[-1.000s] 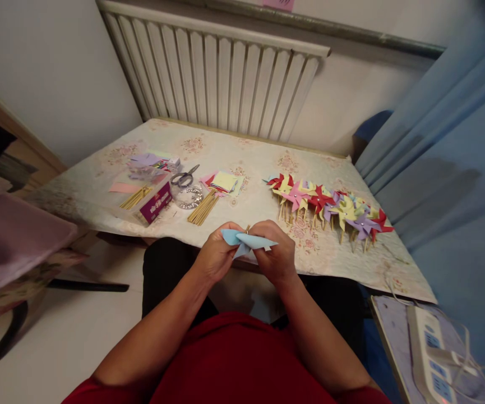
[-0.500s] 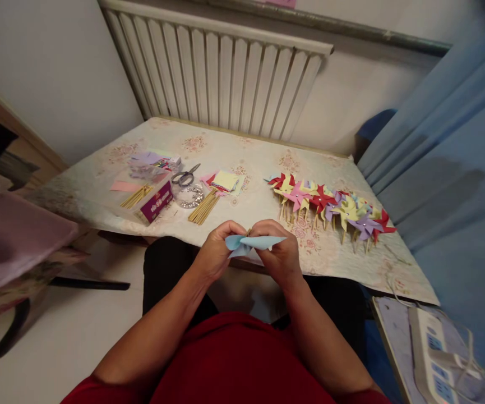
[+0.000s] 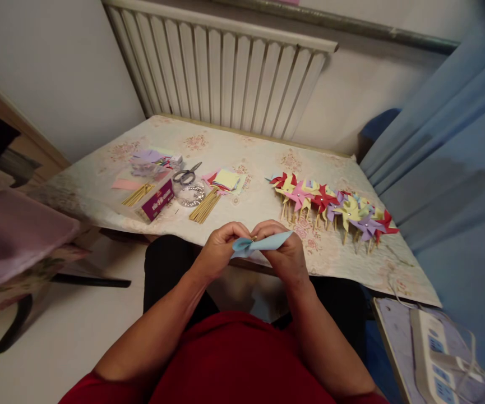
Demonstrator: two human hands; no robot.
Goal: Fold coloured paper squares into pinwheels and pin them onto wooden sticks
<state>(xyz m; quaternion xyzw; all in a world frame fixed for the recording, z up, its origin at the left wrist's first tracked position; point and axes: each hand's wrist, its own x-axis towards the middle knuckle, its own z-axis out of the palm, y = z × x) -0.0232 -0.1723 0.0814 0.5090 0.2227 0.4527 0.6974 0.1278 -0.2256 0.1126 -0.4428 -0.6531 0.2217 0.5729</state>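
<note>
My left hand (image 3: 218,251) and my right hand (image 3: 283,253) meet at the near table edge, both pinching a light blue paper pinwheel (image 3: 263,243). The fingertips close around its centre, where a small stick end or pin shows. The paper's folded flaps stick out to the right over my right hand. A row of finished pinwheels (image 3: 330,205) in red, yellow, pink and purple lies on the table beyond my right hand.
On the table (image 3: 242,154) to the left lie wooden sticks (image 3: 204,206), scissors (image 3: 185,175), a purple box (image 3: 157,199), a stack of coloured paper squares (image 3: 225,180) and a bag of small pins (image 3: 189,194). A radiator (image 3: 221,67) stands behind. A power strip (image 3: 433,359) lies lower right.
The blue pinwheel has turned in my hands; its flap now points further right and its left part has curled in. Both hands stay at the table edge.
</note>
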